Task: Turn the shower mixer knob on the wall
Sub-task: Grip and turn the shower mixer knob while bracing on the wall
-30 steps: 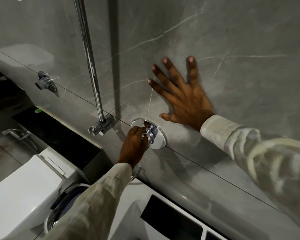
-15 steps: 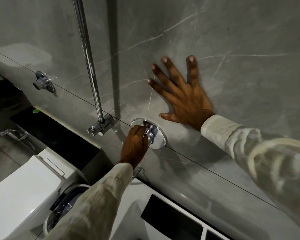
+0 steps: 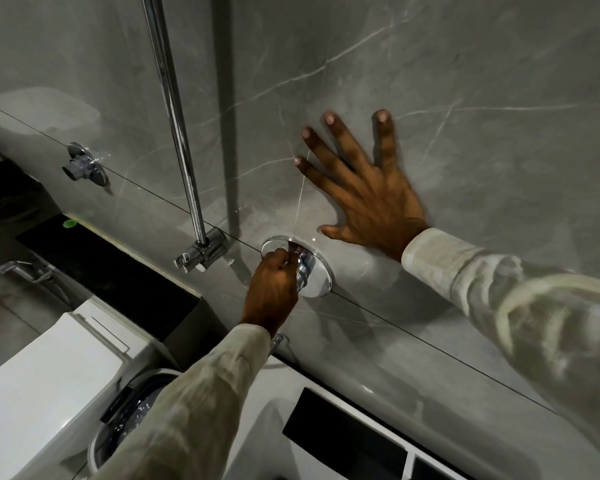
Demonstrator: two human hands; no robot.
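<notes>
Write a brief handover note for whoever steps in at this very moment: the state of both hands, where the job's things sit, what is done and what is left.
Left hand: closed around the chrome mixer knob, which stands out from its round chrome plate on the grey wall.
Right hand: open, fingers spread, palm flat on the wall above and to the right of the knob, holding nothing.
Nearby: the shower rail and its bracket lie left of the knob.
Done: the knob is gripped.
Left: the turn itself; this one picture cannot show how far the knob has gone. No water is seen running.
</notes>
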